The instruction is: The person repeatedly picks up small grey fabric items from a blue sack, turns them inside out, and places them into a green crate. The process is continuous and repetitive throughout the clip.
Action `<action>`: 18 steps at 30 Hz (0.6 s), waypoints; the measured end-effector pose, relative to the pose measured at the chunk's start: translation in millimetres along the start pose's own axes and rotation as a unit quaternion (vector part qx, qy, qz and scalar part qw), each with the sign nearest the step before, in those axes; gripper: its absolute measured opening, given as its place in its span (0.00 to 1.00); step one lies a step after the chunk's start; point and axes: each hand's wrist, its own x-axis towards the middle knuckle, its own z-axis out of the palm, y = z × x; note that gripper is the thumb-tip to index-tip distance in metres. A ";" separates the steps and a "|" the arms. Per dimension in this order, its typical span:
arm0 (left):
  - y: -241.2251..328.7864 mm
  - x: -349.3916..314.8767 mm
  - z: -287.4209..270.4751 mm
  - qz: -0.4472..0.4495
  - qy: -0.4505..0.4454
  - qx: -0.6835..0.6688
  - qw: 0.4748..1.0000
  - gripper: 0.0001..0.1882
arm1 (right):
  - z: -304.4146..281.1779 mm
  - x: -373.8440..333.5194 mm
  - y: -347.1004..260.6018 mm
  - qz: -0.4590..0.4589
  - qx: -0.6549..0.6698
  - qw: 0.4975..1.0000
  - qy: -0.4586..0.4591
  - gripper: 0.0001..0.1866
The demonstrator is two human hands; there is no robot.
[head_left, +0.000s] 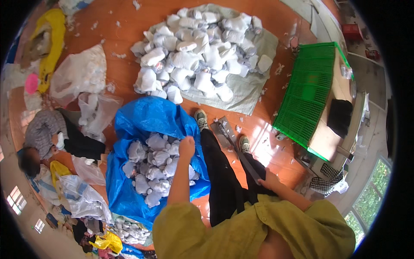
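Our right hand (268,180) is closed around the near end of a long grey tool (249,165), which slants down between our shoes (201,120); it looks stiff and fairly light, best gripped on the shaft. Our left hand (186,147) is curled over the blue bag (146,113); we cannot tell whether it grips that soft, probably slippery rim.

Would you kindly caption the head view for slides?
Left hand over blue bag of pale bundles, right hand on grey tool.
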 end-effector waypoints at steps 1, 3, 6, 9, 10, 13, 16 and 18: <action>-8.3 38.9 1.1 0.009 0.013 0.030 0.999 0.10 | 6.8 6.5 -4.3 0.043 0.011 0.998 -0.039 0.36; -24.5 113.1 3.5 0.020 0.018 0.081 0.996 0.08 | 19.6 25.3 -0.5 0.112 0.078 0.983 -0.123 0.29; -41.3 211.1 -1.0 -0.010 -0.060 0.221 0.973 0.07 | 28.9 37.3 -11.8 0.225 0.232 0.909 -0.261 0.15; -84.4 300.1 -4.1 -0.076 -0.070 0.284 0.953 0.15 | 21.1 39.3 -30.9 0.273 0.266 0.902 -0.202 0.10; -86.5 330.6 -7.5 -0.086 -0.091 0.318 0.940 0.18 | 26.9 37.3 -28.1 0.267 0.285 0.903 -0.180 0.10; -126.3 393.1 5.6 -0.042 0.003 0.314 0.948 0.28 | 38.8 25.5 -17.7 0.260 0.244 0.924 -0.140 0.11; -144.0 420.4 19.2 -0.038 0.020 0.340 0.940 0.28 | 36.5 23.6 -22.2 0.289 0.226 0.919 -0.142 0.12; -136.0 420.8 17.4 -0.093 -0.036 0.373 0.923 0.25 | 46.4 19.7 -7.4 0.268 0.227 0.927 -0.130 0.12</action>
